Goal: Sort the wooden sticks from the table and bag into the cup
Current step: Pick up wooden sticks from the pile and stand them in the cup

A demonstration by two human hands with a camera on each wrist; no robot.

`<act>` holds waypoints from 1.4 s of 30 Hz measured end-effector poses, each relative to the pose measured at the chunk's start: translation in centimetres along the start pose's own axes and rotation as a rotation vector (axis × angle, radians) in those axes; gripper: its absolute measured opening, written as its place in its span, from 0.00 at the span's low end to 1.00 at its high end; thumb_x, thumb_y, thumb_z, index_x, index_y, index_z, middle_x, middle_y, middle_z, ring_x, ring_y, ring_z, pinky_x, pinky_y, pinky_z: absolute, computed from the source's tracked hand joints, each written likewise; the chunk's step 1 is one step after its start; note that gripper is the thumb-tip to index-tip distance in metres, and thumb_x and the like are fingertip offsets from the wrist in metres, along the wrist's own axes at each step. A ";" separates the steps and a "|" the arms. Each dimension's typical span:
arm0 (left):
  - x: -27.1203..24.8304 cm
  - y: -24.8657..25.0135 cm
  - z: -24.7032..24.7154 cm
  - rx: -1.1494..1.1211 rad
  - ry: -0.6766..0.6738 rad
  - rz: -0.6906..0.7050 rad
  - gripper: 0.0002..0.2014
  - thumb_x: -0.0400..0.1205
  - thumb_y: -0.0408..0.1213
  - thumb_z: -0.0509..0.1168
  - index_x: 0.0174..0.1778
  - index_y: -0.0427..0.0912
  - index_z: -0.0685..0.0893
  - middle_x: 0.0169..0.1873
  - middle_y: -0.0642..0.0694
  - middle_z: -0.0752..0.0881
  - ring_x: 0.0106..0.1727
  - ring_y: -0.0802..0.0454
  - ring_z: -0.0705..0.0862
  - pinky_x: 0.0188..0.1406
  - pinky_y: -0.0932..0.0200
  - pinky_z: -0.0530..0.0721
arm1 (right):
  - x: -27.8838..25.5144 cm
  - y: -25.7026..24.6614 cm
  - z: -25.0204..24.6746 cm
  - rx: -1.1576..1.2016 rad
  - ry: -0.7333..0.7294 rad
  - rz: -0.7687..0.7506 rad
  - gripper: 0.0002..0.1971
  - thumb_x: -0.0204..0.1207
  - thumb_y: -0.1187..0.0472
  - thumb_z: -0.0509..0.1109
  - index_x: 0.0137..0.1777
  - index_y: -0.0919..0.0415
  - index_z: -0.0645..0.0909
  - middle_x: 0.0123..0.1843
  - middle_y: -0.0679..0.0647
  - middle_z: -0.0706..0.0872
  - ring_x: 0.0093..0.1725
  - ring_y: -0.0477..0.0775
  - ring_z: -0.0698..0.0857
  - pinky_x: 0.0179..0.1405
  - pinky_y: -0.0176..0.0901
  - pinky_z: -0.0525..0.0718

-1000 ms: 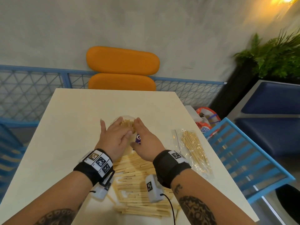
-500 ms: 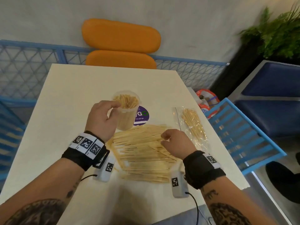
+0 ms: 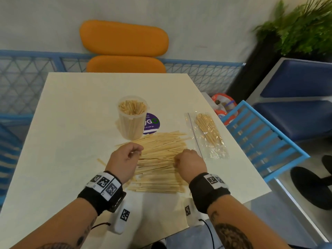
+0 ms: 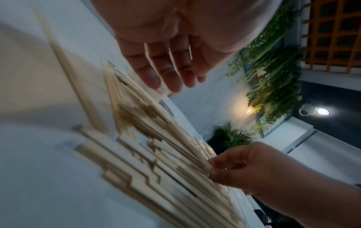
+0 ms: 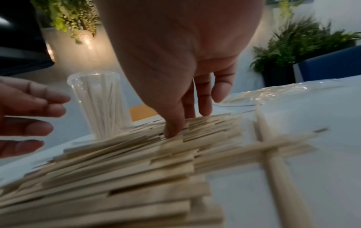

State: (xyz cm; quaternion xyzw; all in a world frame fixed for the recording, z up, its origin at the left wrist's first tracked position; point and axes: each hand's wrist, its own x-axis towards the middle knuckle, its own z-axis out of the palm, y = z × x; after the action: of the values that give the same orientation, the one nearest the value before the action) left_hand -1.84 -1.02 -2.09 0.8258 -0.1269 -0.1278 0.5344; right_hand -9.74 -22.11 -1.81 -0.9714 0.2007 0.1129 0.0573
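- Since half a second ago the left hand (image 3: 124, 163) has let go of the cup and come down to the near-left edge of the stick pile, while the right hand (image 3: 191, 163) has stayed at the pile's right side.
- Cream rectangular surface (image 3: 71, 141) carries everything; an orange padded chair (image 3: 124, 45) stands past its far edge and a blue slatted chair (image 3: 260, 141) to its right.
- Loose pile of flat pale wooden sticks (image 3: 159, 159) lies spread across the near middle of the surface, most of them running left to right, with one stray stick (image 3: 101, 162) lying apart to the left.
- Clear plastic bag (image 3: 206, 135) lies flat to the right of the pile, with a bundle of thinner sticks inside it.
- Clear plastic cup (image 3: 132, 117) stands upright just beyond the pile, packed with sticks on end; a round purple sticker (image 3: 151, 124) lies on the surface at its right.
- Left hand hovers over the pile with fingers (image 4: 168, 74) loosely bent and spread, holding nothing.
- Right hand has its fingers curled down onto the pile; the left wrist view shows thumb and fingertips (image 4: 216, 174) pinching the ends of a few sticks.
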 end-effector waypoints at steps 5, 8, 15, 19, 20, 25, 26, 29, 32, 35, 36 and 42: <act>-0.2 0.0 -0.1 -0.032 0.008 -0.043 0.15 0.84 0.31 0.63 0.46 0.59 0.86 0.46 0.56 0.90 0.49 0.59 0.87 0.54 0.57 0.84 | 0.7 -0.2 -0.9 -0.115 -0.032 -0.032 0.16 0.81 0.68 0.62 0.60 0.53 0.87 0.55 0.54 0.83 0.58 0.55 0.81 0.55 0.50 0.87; -0.1 0.1 -0.5 -0.046 0.027 -0.055 0.15 0.84 0.32 0.63 0.46 0.59 0.87 0.45 0.55 0.90 0.50 0.56 0.88 0.55 0.55 0.85 | 0.9 -0.1 -2.5 -0.095 -0.045 -0.038 0.19 0.79 0.70 0.60 0.60 0.53 0.87 0.56 0.54 0.83 0.58 0.56 0.81 0.57 0.50 0.86; 0.6 2.3 0.5 -0.209 -0.015 -0.060 0.09 0.88 0.37 0.61 0.54 0.55 0.85 0.46 0.53 0.91 0.43 0.52 0.90 0.47 0.56 0.89 | 0.4 -1.7 -5.5 0.462 0.056 -0.014 0.10 0.84 0.56 0.67 0.51 0.54 0.91 0.39 0.49 0.86 0.38 0.47 0.83 0.38 0.37 0.82; 1.2 4.4 2.2 -0.467 -0.060 -0.115 0.11 0.91 0.42 0.56 0.64 0.47 0.80 0.53 0.50 0.92 0.53 0.52 0.91 0.53 0.51 0.88 | -0.9 -4.7 -5.3 0.525 -0.030 -0.144 0.10 0.84 0.57 0.67 0.48 0.56 0.90 0.38 0.50 0.86 0.39 0.51 0.83 0.41 0.44 0.83; 1.3 4.8 2.5 -0.552 -0.054 -0.150 0.12 0.92 0.42 0.54 0.62 0.44 0.80 0.53 0.48 0.92 0.54 0.50 0.91 0.53 0.51 0.88 | -1.0 -5.2 -5.0 0.504 -0.035 -0.171 0.10 0.83 0.59 0.66 0.49 0.58 0.89 0.40 0.53 0.87 0.42 0.55 0.84 0.45 0.48 0.84; 2.0 4.6 2.6 -0.665 -0.063 -0.290 0.15 0.91 0.44 0.56 0.56 0.48 0.89 0.58 0.49 0.90 0.64 0.52 0.85 0.63 0.43 0.86 | -0.8 -6.1 -3.3 0.689 0.026 -0.139 0.13 0.82 0.62 0.68 0.63 0.53 0.88 0.49 0.52 0.92 0.49 0.50 0.88 0.49 0.41 0.85; 2.0 4.5 2.6 -0.670 -0.080 -0.312 0.14 0.91 0.44 0.58 0.58 0.50 0.90 0.58 0.48 0.89 0.63 0.51 0.84 0.64 0.43 0.86 | -0.7 -6.1 -3.2 0.771 0.040 -0.118 0.15 0.81 0.63 0.69 0.66 0.52 0.86 0.49 0.50 0.92 0.49 0.47 0.89 0.47 0.35 0.83; 1.8 4.4 2.8 -0.617 -0.144 -0.307 0.13 0.91 0.42 0.58 0.57 0.49 0.89 0.47 0.48 0.91 0.52 0.51 0.86 0.55 0.45 0.88 | -0.5 -6.4 -3.8 0.932 0.064 -0.138 0.14 0.78 0.67 0.70 0.60 0.52 0.86 0.43 0.49 0.92 0.43 0.42 0.89 0.42 0.31 0.85; 1.6 4.7 2.7 -0.616 -0.116 -0.284 0.13 0.91 0.38 0.56 0.53 0.47 0.88 0.43 0.48 0.92 0.44 0.55 0.89 0.41 0.54 0.87 | 0.0 -6.3 -4.1 0.920 0.048 -0.223 0.14 0.78 0.68 0.68 0.58 0.51 0.87 0.47 0.47 0.93 0.46 0.40 0.89 0.50 0.37 0.88; 2.0 3.9 1.8 -0.619 -0.038 -0.276 0.15 0.91 0.34 0.55 0.49 0.45 0.86 0.49 0.45 0.93 0.50 0.50 0.91 0.53 0.47 0.85 | 0.8 -5.3 -3.6 0.687 0.073 -0.246 0.12 0.81 0.60 0.68 0.60 0.52 0.88 0.54 0.45 0.91 0.54 0.44 0.88 0.58 0.44 0.86; 2.1 3.6 1.4 -0.617 -0.012 -0.270 0.14 0.91 0.32 0.54 0.50 0.44 0.85 0.48 0.45 0.93 0.51 0.49 0.91 0.57 0.45 0.84 | 1.0 -4.9 -3.3 0.536 0.055 -0.254 0.13 0.81 0.57 0.69 0.63 0.51 0.87 0.58 0.46 0.90 0.58 0.47 0.86 0.61 0.47 0.85; 2.5 1.9 0.3 -0.649 0.069 -0.306 0.14 0.89 0.24 0.51 0.51 0.41 0.81 0.34 0.44 0.81 0.27 0.50 0.76 0.42 0.46 0.82 | 1.5 -4.0 -0.5 -0.071 -0.028 -0.338 0.13 0.81 0.53 0.68 0.63 0.49 0.84 0.58 0.52 0.81 0.62 0.58 0.77 0.57 0.52 0.80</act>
State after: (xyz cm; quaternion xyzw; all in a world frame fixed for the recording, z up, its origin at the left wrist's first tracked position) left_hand 0.22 -2.91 -0.66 0.6262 0.0634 -0.2121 0.7475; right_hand -6.65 -19.09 -1.44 -0.9911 0.0294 0.1224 0.0439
